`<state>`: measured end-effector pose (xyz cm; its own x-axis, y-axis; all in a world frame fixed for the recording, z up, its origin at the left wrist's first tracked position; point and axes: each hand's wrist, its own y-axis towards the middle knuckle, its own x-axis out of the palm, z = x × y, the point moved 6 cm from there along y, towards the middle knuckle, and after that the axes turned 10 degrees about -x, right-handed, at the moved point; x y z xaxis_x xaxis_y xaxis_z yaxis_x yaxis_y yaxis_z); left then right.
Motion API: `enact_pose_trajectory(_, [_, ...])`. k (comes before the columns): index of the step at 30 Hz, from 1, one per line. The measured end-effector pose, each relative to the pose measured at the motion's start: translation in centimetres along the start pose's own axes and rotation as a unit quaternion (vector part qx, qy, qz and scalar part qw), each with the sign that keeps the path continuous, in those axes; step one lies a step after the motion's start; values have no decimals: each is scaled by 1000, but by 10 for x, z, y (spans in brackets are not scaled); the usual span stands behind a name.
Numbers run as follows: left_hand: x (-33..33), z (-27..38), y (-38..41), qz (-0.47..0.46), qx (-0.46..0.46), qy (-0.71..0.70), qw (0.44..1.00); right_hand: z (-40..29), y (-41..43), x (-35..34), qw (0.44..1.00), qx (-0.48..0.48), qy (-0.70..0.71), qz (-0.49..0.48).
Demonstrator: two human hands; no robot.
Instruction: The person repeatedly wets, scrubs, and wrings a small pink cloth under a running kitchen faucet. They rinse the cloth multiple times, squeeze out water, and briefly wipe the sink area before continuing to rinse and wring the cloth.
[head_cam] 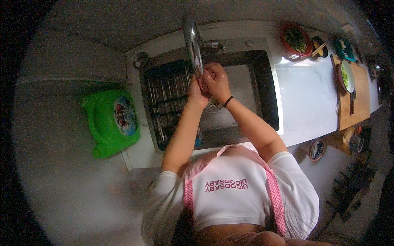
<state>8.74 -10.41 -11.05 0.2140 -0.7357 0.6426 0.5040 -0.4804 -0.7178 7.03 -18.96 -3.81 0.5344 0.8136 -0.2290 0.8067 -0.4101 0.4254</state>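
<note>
My left hand [194, 93] and my right hand [218, 80] are pressed together over the sink [243, 89], right beneath the chrome faucet [193, 43]. Both look wet. The right hand wraps over the fingers of the left, so whether anything lies between the palms is hidden. A dark band circles my right wrist. Just below the hands, the drain strainer [214, 106] shows on the basin floor. To the left of my hands, a metal dish rack [167, 101] fills that side of the sink.
A green plastic jug [104, 120] stands at the left. On the right counter are a red basin of leafy greens [296, 40], a dark bowl with chopsticks [320, 47] and a teal tray [344, 50]. The wooden cutting board [360, 101] carries a bowl of shredded greens [346, 77].
</note>
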Motion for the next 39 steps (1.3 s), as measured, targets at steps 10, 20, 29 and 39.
enact_pose_trajectory(10, [25,50,-9,-163,157,56,972,58,29,-29,989,90,-55,109])
enact_pose_trajectory(20, [-5,49,-16,-101,152,-5,983,56,36,-18,986,144,71,-42])
enact_pose_trajectory(29, [-36,9,-6,-158,32,-16,987,-7,-50,10,929,224,296,-16])
enact_pose_trajectory(39, [-23,-32,-65,-17,81,78,994,-14,-52,-21,991,108,42,64])
